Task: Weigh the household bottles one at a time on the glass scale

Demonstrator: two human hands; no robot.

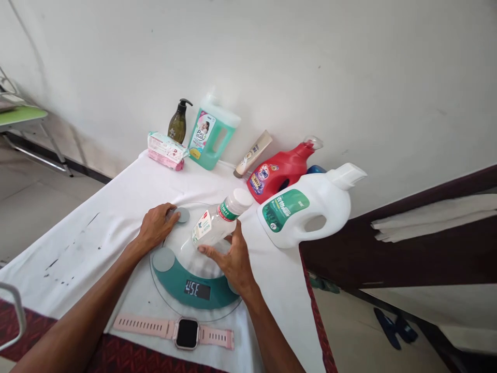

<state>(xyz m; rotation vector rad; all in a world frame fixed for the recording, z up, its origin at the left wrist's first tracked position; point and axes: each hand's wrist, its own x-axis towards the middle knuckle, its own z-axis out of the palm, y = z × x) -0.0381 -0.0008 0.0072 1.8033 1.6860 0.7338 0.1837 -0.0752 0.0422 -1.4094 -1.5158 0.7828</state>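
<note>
A round glass bathroom scale [182, 290] with a teal band and grey round pads lies on the white cloth, its lit display [197, 289] facing me. On the scale's glass stands a clear plastic bottle [212, 223] with a white cap and a green-and-white label. My right hand [235, 259] is closed around the bottle's lower right side, thumb in front, other fingers partly hidden behind it. At the scale's left edge, my left hand [157, 225] grips the rim with bent fingers, its thumb by a grey pad. A pink-strapped smartwatch [187, 332] lies flat in front of the scale.
Along the wall stand a dark pump bottle [177, 124], a wipes pack [166, 150], a green jug [213, 134], a beige tube [253, 154] and a red detergent bottle [277, 171]. A large white detergent jug [310, 207] is right of the scale, near the table edge.
</note>
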